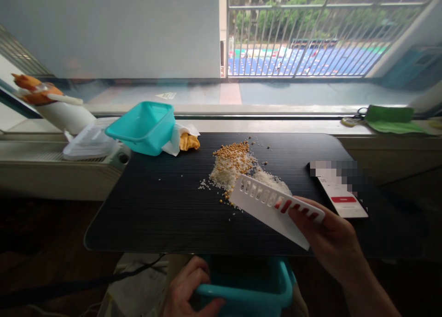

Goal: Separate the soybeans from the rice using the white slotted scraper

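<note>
My right hand [331, 238] is closed on a white plastic piece with a row of slots [269, 215]. It tilts over the table, its far end beside the piled grain. White rice [223, 174] and yellow beans [235, 149] lie heaped together, and a second rice mound [271, 179] sits behind the slotted piece. Fingers and thumb of my left hand [193, 287] grip the rim of a teal bin [241, 294] below the table's front edge. Shadow hides what is inside the bin.
On the dark table [155, 215], a teal basket [141, 128] and a crumpled yellow cloth [189, 142] stand back left. A phone [340, 192] lies at the right. A clear lid [90, 139], green cloth [392, 119] and tape roll [349, 121] are along the window.
</note>
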`<state>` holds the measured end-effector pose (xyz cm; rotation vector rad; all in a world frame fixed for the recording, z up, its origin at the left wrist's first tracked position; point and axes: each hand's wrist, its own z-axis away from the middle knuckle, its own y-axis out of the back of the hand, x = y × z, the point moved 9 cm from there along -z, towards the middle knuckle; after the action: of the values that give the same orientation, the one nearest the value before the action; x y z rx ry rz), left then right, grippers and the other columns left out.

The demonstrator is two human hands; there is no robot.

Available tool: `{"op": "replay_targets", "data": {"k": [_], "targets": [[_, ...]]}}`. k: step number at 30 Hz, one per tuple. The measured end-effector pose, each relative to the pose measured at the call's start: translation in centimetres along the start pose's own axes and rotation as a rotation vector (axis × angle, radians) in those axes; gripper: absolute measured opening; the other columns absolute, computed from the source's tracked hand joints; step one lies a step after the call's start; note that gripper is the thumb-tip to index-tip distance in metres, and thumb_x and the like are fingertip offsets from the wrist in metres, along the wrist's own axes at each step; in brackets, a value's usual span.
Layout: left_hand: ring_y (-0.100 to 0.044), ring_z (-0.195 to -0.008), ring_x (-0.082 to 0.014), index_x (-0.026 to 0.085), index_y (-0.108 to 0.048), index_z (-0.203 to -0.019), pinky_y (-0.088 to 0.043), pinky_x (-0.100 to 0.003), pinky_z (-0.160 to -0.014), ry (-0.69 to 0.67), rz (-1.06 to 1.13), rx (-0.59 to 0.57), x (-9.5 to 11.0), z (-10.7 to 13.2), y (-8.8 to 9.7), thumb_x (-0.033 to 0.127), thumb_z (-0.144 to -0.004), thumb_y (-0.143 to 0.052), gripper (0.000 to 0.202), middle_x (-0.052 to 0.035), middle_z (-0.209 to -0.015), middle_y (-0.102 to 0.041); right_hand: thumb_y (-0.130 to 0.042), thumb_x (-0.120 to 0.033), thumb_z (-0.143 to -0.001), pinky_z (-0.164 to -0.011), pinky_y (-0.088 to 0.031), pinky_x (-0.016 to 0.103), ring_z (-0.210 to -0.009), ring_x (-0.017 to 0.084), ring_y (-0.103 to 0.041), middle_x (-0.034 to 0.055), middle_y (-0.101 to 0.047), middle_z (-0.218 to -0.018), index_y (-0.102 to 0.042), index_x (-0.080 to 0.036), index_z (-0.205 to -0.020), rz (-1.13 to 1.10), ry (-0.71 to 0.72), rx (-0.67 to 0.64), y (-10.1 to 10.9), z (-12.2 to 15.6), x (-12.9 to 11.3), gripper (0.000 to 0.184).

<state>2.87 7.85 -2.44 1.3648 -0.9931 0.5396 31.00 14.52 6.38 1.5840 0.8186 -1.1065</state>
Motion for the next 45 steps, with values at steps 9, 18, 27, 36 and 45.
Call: {"op": "replay_targets", "data": {"k": [9, 18, 27, 36, 45], "targets": [[-0.067, -0.072, -0.0149, 0.02, -0.06, -0.067, -0.052, -0.019, -0.068, 0.058, -0.051, 0.011, -0.1, 0.2, 2.6, 0.008, -0.069, -0.07, 0.016, 0.0016, -0.08, -0.064, -0.063, -0.026, -0.089, -0.064, -0.056, 0.02, -0.074, 0.017, -0.073, 0.0007, -0.079, -0.088, -0.076, -0.023, -0.101, 0.007, 0.25, -0.221, -5.4, -1.2, -2.6, 0.018], [-0.069, -0.073, -0.0148, 0.02, -0.061, -0.065, -0.053, -0.017, -0.069, 0.078, -0.089, 0.032, 0.0, 0.7, 4.3, 0.011, -0.071, -0.068, 0.013, 0.001, -0.08, -0.066, -0.064, -0.026, -0.089, -0.062, -0.055, 0.017, -0.07, 0.015, -0.072, -0.0009, -0.079, -0.084, -0.076, -0.025, -0.1, 0.01, 0.207, -0.499, -5.9, -0.1, -3.0, 0.017], [-0.073, -0.076, -0.0174, 0.02, -0.066, -0.065, -0.056, -0.016, -0.069, 0.097, -0.178, 0.115, -1.4, 1.7, 7.5, 0.018, -0.072, -0.072, 0.009, -0.0018, -0.082, -0.07, -0.058, -0.029, -0.092, -0.064, -0.052, 0.021, -0.073, 0.016, -0.068, 0.0034, -0.077, -0.086, -0.076, -0.02, -0.099, -0.138, 0.151, -0.577, -10.5, 1.3, -3.0, 0.021], [-0.074, -0.073, -0.0182, 0.022, -0.066, -0.067, -0.057, -0.016, -0.065, 0.047, -0.256, 0.22, -1.7, 2.7, 10.0, 0.019, -0.069, -0.074, 0.008, -0.0013, -0.081, -0.072, -0.058, -0.022, -0.092, -0.064, -0.051, 0.017, -0.072, 0.013, -0.068, 0.0005, -0.077, -0.085, -0.075, -0.02, -0.098, -0.083, 0.252, -0.706, -11.9, 3.3, -5.2, 0.018], [-0.069, -0.07, -0.0142, 0.02, -0.059, -0.063, -0.052, -0.016, -0.066, 0.084, -0.125, 0.031, 0.2, 0.1, 4.1, 0.008, -0.068, -0.064, 0.014, 0.001, -0.078, -0.065, -0.067, -0.035, -0.081, -0.059, -0.055, 0.02, -0.068, 0.018, -0.071, -0.0011, -0.079, -0.079, -0.078, -0.027, -0.09, 0.081, -0.029, 0.048, 0.9, 0.2, 0.4, 0.016]]}}
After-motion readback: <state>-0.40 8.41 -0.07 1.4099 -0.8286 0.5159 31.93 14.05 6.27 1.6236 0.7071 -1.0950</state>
